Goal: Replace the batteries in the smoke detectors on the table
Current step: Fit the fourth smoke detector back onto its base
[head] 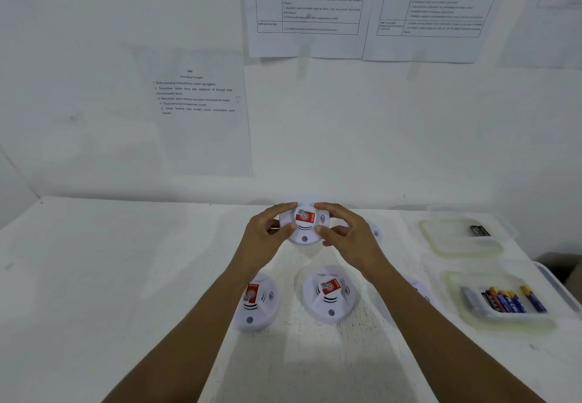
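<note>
A round white smoke detector (305, 224) with a red label is held above the far middle of the table, face toward me. My left hand (267, 232) grips its left rim and my right hand (343, 232) grips its right rim, fingers curled round the edge. Two more detectors lie nearer me: one (256, 303) partly under my left forearm, one (329, 295) between my arms. Parts of two others show behind my right hand (376, 234) and right forearm (420, 292). A clear tub (500, 320) at the right holds several batteries (507, 300).
A second clear tub (456, 245) at the far right holds one dark battery (479, 230). The white table (126, 276) meets a white wall with printed instruction sheets (195, 97). The table's right edge runs close behind the tubs.
</note>
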`<control>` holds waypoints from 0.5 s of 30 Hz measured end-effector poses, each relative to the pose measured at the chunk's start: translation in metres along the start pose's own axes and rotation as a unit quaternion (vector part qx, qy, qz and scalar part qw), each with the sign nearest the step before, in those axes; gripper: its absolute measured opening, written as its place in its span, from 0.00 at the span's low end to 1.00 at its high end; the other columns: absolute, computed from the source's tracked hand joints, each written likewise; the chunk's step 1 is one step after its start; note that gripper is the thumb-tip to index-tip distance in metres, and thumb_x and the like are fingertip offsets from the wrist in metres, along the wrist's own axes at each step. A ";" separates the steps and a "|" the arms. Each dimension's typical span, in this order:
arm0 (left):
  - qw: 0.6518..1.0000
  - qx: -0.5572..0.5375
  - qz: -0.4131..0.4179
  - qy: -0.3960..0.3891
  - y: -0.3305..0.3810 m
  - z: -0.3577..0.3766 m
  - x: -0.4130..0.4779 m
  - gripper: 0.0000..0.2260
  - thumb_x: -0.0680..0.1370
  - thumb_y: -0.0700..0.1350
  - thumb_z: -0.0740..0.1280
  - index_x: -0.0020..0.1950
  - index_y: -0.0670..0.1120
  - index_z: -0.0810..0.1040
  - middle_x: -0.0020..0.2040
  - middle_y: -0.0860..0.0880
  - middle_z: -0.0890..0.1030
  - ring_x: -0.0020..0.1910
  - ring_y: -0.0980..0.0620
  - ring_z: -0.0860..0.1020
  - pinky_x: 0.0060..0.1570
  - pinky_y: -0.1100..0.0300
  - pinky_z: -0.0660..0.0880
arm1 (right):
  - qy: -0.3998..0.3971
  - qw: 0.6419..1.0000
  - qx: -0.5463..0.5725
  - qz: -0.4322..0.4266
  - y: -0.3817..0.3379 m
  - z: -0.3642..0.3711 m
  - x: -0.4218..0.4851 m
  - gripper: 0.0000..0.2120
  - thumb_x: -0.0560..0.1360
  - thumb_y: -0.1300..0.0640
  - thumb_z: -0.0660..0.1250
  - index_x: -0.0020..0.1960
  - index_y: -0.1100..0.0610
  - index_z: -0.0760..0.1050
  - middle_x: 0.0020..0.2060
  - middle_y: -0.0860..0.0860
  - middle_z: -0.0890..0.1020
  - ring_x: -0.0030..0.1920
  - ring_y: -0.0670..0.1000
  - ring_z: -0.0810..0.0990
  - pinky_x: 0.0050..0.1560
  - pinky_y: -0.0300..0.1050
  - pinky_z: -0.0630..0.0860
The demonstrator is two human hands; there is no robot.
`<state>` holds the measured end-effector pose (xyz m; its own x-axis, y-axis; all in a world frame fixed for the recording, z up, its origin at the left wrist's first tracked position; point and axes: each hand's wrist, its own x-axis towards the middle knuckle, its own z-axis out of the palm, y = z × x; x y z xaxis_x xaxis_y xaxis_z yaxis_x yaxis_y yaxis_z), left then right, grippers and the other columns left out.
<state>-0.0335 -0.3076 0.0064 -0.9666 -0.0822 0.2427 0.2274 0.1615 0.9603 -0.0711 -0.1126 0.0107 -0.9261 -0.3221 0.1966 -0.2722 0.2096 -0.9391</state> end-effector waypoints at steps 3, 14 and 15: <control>1.000 -0.001 -0.004 0.000 0.000 0.000 0.001 0.15 0.77 0.40 0.70 0.61 0.54 0.79 0.57 0.52 0.83 0.52 0.53 0.82 0.49 0.63 0.79 | 0.001 1.000 0.001 0.001 0.001 0.001 0.000 0.17 0.75 0.56 0.71 0.62 0.46 0.76 0.54 0.43 0.81 0.44 0.56 0.85 0.47 0.53 0.83; 1.000 -0.005 -0.014 -0.002 -0.002 -0.001 0.001 0.16 0.77 0.40 0.70 0.63 0.51 0.79 0.59 0.50 0.82 0.54 0.51 0.82 0.53 0.58 0.80 | 0.002 1.000 0.001 0.000 0.001 0.002 0.001 0.17 0.75 0.56 0.72 0.59 0.40 0.75 0.54 0.42 0.80 0.44 0.55 0.85 0.47 0.53 0.83; 1.000 -0.004 -0.015 -0.002 -0.002 -0.001 0.001 0.16 0.77 0.40 0.70 0.63 0.51 0.79 0.59 0.50 0.82 0.54 0.51 0.82 0.54 0.58 0.80 | 0.003 1.000 0.001 0.000 0.001 0.002 0.001 0.17 0.75 0.56 0.72 0.59 0.40 0.75 0.54 0.42 0.80 0.44 0.55 0.85 0.47 0.53 0.84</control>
<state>-0.0346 -0.3087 0.0052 -0.9734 -0.0832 0.2136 0.1996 0.1506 0.9682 -0.0719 -0.1146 0.0090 -0.9272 -0.3174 0.1988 -0.2724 0.2073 -0.9396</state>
